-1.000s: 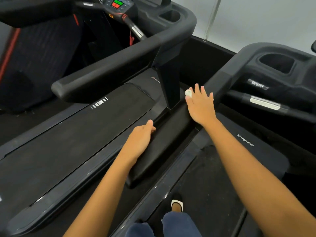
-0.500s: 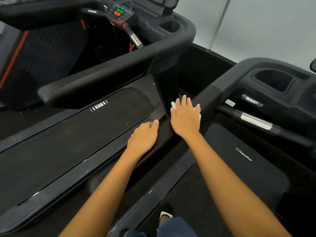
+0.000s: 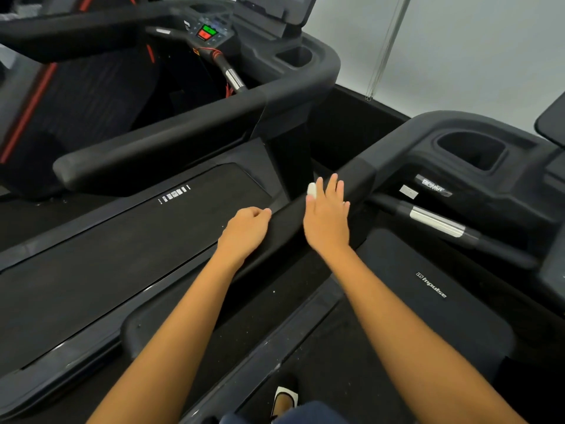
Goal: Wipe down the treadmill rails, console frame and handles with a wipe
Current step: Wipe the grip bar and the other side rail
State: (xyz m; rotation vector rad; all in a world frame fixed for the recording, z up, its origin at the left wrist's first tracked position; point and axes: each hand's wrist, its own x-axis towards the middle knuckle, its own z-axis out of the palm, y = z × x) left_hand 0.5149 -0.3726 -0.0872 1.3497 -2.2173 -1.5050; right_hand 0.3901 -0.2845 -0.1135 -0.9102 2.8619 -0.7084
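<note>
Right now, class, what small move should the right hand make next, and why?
Probably slide the right hand up the handrail: it presses the wipe flat there, more rail runs ahead, and the left hand grips lower down.

Wipe (image 3: 312, 190) mostly out of sight beneath right hand (image 3: 327, 221).

A pale grey wall (image 3: 474, 41) is seen at the back, and a thin clear rod (image 3: 385, 47) is seen against it. A black and white shoe (image 3: 285, 398) and blue trouser cloth (image 3: 308, 415) are shown at the lower edge. The word "impulse" (image 3: 431, 284) is printed on a black cover (image 3: 406, 316).
</note>
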